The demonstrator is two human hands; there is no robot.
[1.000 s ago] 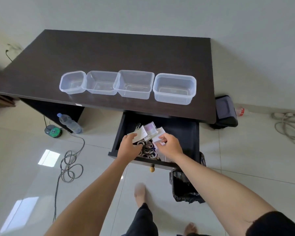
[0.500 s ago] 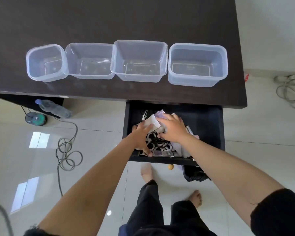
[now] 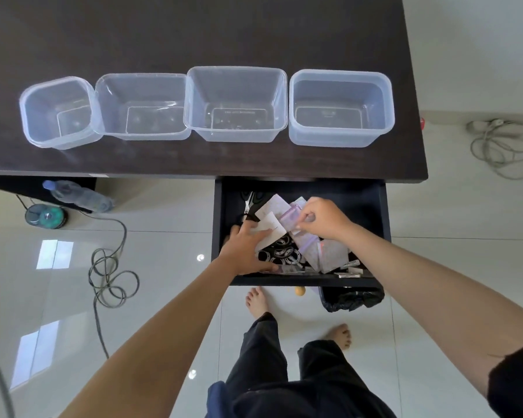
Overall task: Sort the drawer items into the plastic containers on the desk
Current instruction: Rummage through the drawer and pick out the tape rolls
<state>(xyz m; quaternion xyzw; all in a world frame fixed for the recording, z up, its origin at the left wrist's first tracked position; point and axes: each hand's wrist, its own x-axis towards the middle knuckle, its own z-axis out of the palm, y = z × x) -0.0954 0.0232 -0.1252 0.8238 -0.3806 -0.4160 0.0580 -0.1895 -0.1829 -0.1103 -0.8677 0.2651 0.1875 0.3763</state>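
Note:
Several clear plastic containers (image 3: 341,108) stand in a row on the dark desk (image 3: 194,31), with nothing in them. Below the desk's front edge the black drawer (image 3: 372,206) is pulled out. It holds scissors (image 3: 248,200), white and purple paper packets (image 3: 274,206) and a heap of black-and-white rings (image 3: 281,254). My left hand (image 3: 245,248) lies flat in the drawer with a white paper slip (image 3: 269,226) under its fingers. My right hand (image 3: 323,217) pinches a purple packet (image 3: 290,218) above the pile.
A water bottle (image 3: 79,196) and a round disc case (image 3: 46,217) lie under the desk at left, with a coiled cable (image 3: 109,276) on the tiled floor. A black bin bag (image 3: 351,298) sits below the drawer. More cables (image 3: 501,146) lie at right. My bare feet stand near the drawer.
The camera has come closer over the desk and drawer. My right hand has lifted slightly and now pinches the purple packet; my left hand has spread lower over the white slip.

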